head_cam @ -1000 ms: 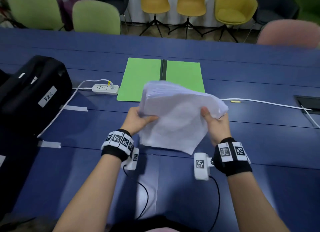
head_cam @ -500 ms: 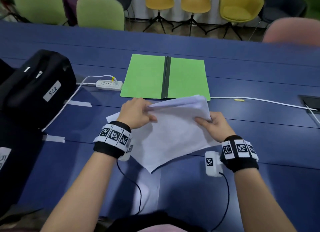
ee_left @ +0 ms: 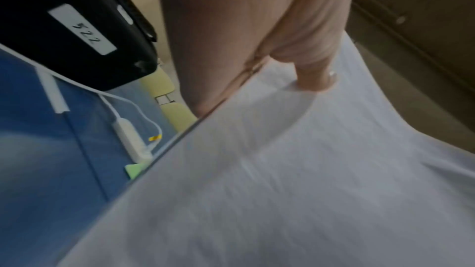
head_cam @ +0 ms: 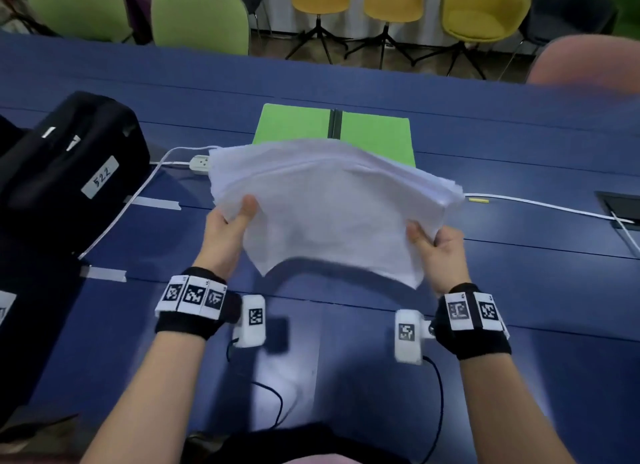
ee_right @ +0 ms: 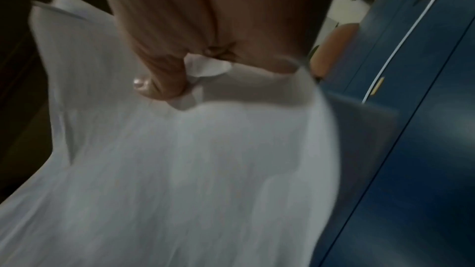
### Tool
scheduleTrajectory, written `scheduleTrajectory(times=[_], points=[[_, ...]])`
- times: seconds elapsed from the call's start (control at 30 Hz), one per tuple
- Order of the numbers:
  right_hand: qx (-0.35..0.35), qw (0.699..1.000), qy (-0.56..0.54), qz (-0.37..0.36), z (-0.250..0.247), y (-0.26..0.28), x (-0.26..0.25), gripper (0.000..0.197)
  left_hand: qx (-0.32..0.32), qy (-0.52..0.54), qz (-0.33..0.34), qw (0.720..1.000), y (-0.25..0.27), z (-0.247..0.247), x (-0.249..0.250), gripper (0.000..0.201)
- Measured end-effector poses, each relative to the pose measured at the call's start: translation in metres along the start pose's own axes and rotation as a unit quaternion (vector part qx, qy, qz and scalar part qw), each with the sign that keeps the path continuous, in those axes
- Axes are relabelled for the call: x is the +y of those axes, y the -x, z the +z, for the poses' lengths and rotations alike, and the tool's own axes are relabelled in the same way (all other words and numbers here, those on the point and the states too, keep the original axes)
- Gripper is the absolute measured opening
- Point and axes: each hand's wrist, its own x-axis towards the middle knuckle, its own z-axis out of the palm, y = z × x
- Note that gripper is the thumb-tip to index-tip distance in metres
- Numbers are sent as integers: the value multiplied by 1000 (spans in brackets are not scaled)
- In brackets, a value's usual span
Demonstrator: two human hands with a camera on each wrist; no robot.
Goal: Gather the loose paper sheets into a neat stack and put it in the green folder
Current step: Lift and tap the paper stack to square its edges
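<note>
- Paper stack [head_cam: 332, 200]: white sheets held in the air above the blue table [head_cam: 519, 290], clear of the surface, sagging between the two hands. The far edges are fanned and uneven, so the sheets are not squared.
- Left hand [head_cam: 225, 236]: grasps the left side of the stack, thumb on the top sheet. In the left wrist view the thumb [ee_left: 316, 72] presses on the paper; the fingers underneath are hidden.
- Right hand [head_cam: 440, 252]: grasps the right near edge of the stack, thumb on top. The right wrist view shows the thumb [ee_right: 154, 80] pinching the sheets, with a small crumpled fold of paper beside it.
- Green folder [head_cam: 374, 134]: lies open and flat on the table beyond the stack, dark spine in the middle; its near edge is hidden behind the raised sheets.
- Black case [head_cam: 69, 172]: stands on the table at the left, bearing a white label marked 522.
- White power strip [head_cam: 200, 163]: on the table just left of the folder, its cable running under the case side.
- White cable [head_cam: 540, 205]: runs across the table on the right, with a small yellow tag.
- Chairs [head_cam: 201, 16]: green and yellow ones line the far side of the table.
</note>
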Motion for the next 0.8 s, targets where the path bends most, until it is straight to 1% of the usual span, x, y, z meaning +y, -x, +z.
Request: scheduleTrajectory(times=[0.03,0.07,0.1,0.13,0.17,0.2,0.23,0.27,0.33,0.37,0.43,0.5,0.53,0.6,0.7,0.73,0.8], points=[[8,1000,20,-12,3,2,2,21,18,-1,12,1000,1,6,-1,16],[1,999,46,-16,6,5,7,20,40,-15,15,999,3,11,-7,8],[-14,997,71,-12,8,8,14,13,61,-35,4,998,5,15,-17,9],[-17,997,78,13,10,10,22,10,76,-54,-17,995,7,20,-29,7],[-15,997,65,38,13,13,31,17,91,-65,-45,993,8,22,-41,9],[-8,997,42,65,16,15,39,21,100,-68,-70,990,9,25,-50,20],[4,996,19,81,20,16,43,21,112,-60,-84,988,9,26,-57,29],[23,995,3,93,22,13,47,15,132,-48,-88,986,8,28,-59,35],[76,992,-17,102,25,7,46,6,180,-12,-81,980,4,34,-57,42],[105,989,-35,103,25,5,44,7,202,1,-72,977,2,37,-55,48],[153,981,-67,94,27,1,42,19,247,4,-53,967,-1,42,-52,60],[186,977,-66,79,30,2,41,31,285,1,-42,958,-4,46,-52,71],[198,976,-63,68,31,2,42,34,301,-5,-43,953,-5,49,-51,73],[215,973,-57,59,32,0,42,35,324,-31,-33,945,-6,52,-51,68],[222,974,-31,25,35,-3,41,21,321,-79,18,944,-4,57,-53,60],[217,976,-19,15,35,-4,40,18,325,-83,20,942,-4,58,-54,56],[210,977,-10,16,34,-6,43,18,352,-72,-6,933,-7,56,-56,46]])
